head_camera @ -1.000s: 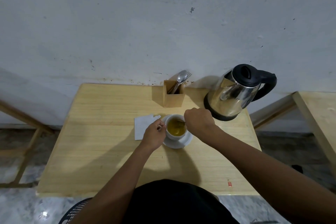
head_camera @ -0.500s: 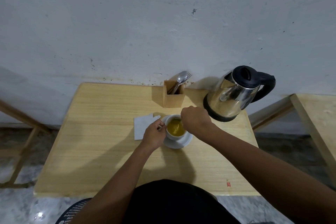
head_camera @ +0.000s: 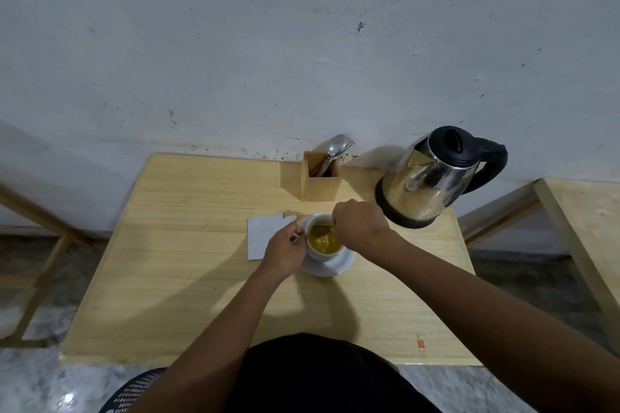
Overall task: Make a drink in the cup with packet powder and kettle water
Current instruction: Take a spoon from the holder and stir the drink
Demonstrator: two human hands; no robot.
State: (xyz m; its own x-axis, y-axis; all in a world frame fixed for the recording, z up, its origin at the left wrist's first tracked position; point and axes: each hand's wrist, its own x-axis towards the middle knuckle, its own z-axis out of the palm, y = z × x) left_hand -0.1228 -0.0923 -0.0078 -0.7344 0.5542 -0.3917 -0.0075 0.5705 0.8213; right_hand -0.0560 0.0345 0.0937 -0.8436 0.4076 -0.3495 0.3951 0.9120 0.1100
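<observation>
two hands work at the cup (head_camera: 323, 241), which sits on its saucer (head_camera: 330, 266) mid-bench. my right hand (head_camera: 360, 226) is closed on a spoon (head_camera: 322, 230) dipped in the yellow drink; my left hand (head_camera: 285, 250) pinches the cup's side. i judge this the stirring step. next, lift the spoon out gently, no splashing.

Looks like simple home or small eating spot: wooden table (head_camera: 188, 245), kettle (head_camera: 432, 178), spoon box (head_camera: 320, 181), marked white wall (head_camera: 268, 43).

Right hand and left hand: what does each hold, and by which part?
Right hand holds a spoon by its handle end, bowl in the cup. Left hand grips the cup's side.
</observation>
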